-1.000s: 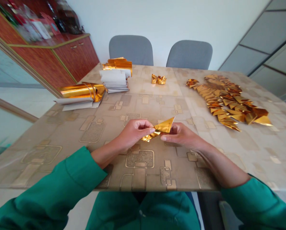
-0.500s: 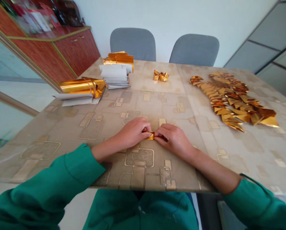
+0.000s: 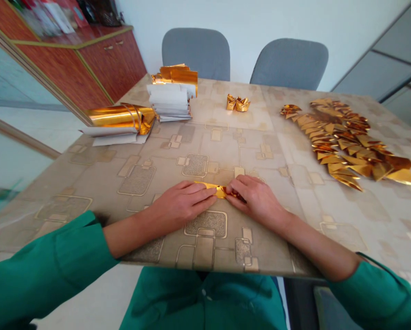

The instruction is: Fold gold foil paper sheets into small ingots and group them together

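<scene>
A narrow folded strip of gold foil (image 3: 215,189) lies flat on the patterned tabletop, its middle between my hands. My left hand (image 3: 181,206) presses on its left end, fingers together. My right hand (image 3: 252,198) pinches its right end against the table. Farther off, a long heap of folded gold foil triangles (image 3: 346,142) spreads over the right of the table. A pair of small folded gold ingot shapes (image 3: 238,103) stands near the far edge. Paper-backed gold foil sheets (image 3: 169,98) are stacked at the back left, beside a curled roll of gold foil (image 3: 118,117).
The beige patterned table (image 3: 281,206) has its near edge just below my forearms. Two grey chairs (image 3: 195,55) stand beyond the far edge. A red-brown wooden cabinet (image 3: 102,64) stands at the back left. My green sleeves enter from the lower corners.
The gold foil, held up in the air as a wide folded piece a second ago, is now a narrow strip pressed on the table. Both hands have lowered onto it and spread slightly apart.
</scene>
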`<move>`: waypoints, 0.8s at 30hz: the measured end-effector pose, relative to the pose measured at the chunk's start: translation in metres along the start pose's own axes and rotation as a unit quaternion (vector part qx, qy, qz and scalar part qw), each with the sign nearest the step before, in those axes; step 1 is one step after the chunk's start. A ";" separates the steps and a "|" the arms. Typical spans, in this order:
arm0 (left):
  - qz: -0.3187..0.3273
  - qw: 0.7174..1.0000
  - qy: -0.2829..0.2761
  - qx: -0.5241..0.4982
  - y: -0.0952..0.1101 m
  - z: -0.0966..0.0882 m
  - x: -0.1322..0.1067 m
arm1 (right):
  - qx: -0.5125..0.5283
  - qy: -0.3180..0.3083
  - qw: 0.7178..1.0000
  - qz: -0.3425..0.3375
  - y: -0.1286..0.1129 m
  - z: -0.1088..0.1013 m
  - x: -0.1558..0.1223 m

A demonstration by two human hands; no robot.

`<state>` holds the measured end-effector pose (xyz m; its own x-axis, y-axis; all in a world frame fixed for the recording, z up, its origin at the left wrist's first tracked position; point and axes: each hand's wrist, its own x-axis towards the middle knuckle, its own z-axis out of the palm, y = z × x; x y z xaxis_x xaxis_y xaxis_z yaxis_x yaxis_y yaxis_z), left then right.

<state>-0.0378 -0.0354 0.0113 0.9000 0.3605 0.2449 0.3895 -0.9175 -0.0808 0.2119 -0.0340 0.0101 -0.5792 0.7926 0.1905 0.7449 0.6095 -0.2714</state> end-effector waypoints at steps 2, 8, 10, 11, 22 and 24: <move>-0.024 1.000 0.001 0.006 0.000 -0.002 -0.006 | 0.001 -0.005 1.000 -0.001 0.001 -0.001 0.000; -0.097 0.995 0.019 0.018 0.004 -0.005 -0.020 | -0.003 -0.012 1.000 -0.005 0.001 -0.001 0.000; -0.101 0.994 0.028 0.015 0.005 -0.005 -0.022 | -0.004 -0.012 1.000 -0.007 0.000 0.000 0.000; -0.099 0.994 0.037 0.012 0.005 -0.005 -0.022 | -0.004 -0.012 1.000 -0.007 0.000 0.000 0.000; -0.070 0.996 0.010 -0.057 0.003 -0.002 -0.001 | 0.081 -0.025 0.996 -0.011 0.005 -0.005 -0.002; -0.097 0.990 0.003 -0.107 -0.001 -0.007 0.007 | 0.098 -0.023 0.995 -0.009 0.005 -0.006 -0.001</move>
<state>-0.0333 -0.0329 0.0204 0.8113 0.5321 0.2421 0.5033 -0.8465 0.1736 0.2182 -0.0321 0.0139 -0.6100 0.7773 0.1540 0.6578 0.6051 -0.4485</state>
